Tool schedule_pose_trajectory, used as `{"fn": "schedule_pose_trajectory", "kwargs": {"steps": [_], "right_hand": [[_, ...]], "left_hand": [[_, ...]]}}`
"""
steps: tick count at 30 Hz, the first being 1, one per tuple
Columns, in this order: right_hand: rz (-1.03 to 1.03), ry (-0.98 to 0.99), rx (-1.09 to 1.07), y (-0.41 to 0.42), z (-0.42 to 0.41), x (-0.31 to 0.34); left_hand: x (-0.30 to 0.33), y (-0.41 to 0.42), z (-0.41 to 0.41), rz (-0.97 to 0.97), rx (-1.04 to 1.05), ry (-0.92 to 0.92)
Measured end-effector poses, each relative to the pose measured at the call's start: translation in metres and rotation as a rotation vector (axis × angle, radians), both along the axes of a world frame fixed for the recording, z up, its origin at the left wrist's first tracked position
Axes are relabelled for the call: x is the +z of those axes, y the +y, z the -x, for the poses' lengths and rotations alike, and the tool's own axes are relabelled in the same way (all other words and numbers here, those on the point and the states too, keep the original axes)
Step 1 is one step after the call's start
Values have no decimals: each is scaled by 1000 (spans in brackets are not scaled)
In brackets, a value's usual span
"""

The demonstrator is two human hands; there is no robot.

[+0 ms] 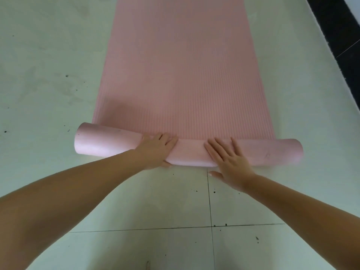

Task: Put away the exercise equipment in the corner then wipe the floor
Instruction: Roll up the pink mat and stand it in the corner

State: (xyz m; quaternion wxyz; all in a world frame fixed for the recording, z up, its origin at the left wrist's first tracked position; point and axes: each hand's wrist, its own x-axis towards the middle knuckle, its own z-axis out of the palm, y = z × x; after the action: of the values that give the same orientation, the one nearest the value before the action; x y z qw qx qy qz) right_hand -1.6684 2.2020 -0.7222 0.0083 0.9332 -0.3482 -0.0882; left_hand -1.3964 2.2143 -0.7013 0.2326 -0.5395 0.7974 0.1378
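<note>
A pink ribbed exercise mat (183,71) lies flat on the pale tiled floor and stretches away from me. Its near end is wound into a roll (109,139) that lies crosswise, wider at the left end than at the right. My left hand (155,149) lies over the roll left of centre, fingers reaching over the top and thumb beneath the near side. My right hand (229,160) presses flat on the roll right of centre, fingers spread and straight, thumb on the floor.
The floor (48,65) is light tile with dark specks and scuffs around the mat. A dark strip (342,36) runs along the far right edge beyond a white border. Tile joints (210,201) cross the floor just in front of me.
</note>
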Motion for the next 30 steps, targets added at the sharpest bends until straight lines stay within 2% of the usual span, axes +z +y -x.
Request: {"fn": "schedule_pose_trajectory", "kwargs": {"steps": [3, 6, 9, 12, 16, 23, 28, 30], "right_hand": [[-85, -32, -3, -27, -5, 13], [-280, -74, -72, -55, -16, 34], [-418, -74, -161, -71, -28, 47], [-403, -56, -184, -72, -31, 52], [-310, -26, -132, -58, -25, 67], [-214, -67, -65, -30, -13, 95], [-279, -16, -56, -10, -4, 95], [-342, -8, -68, -7, -5, 97]], "left_hand": [[5, 1, -8, 86, -10, 22], [4, 10, -20, 222, -40, -84], [11, -1, -28, 183, 33, -90], [26, -15, -22, 155, 55, -39], [40, 7, -12, 199, 24, -50], [51, 37, -23, 460, -116, 110], [55, 56, -12, 417, -165, 136], [58, 58, -9, 312, -181, 89]]}}
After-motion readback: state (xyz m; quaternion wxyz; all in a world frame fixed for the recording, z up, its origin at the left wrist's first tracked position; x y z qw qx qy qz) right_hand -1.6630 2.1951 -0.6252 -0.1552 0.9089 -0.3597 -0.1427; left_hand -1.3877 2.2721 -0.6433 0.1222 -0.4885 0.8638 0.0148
